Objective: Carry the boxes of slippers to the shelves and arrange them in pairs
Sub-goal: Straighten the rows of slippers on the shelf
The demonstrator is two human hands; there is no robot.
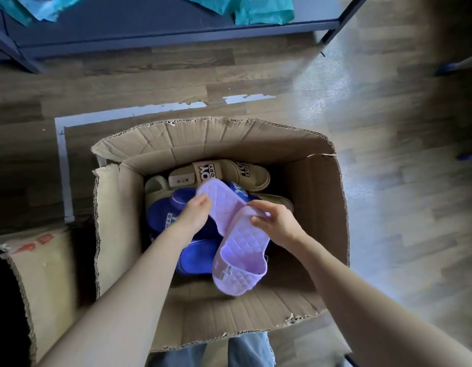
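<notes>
The left hand (pixel 196 211) pinches the edge of one lilac quilted plastic slipper (pixel 219 201). The right hand (pixel 275 225) curls round its mate (pixel 241 256), probably to bring them together as a pair. Under both hands, blue slippers (pixel 160 210) and beige slippers (pixel 229 173) wait in the open brown cardboard box (pixel 316 197). The dark blue shelf (pixel 176 35) stands beyond.

L hand (pixel 196 211) & R hand (pixel 275 225) grip lilac slippers (pixel 241 250) above cardboard box (pixel 316 207) w/ blue slippers (pixel 163 210) & beige slippers (pixel 229 173) inside.
</notes>
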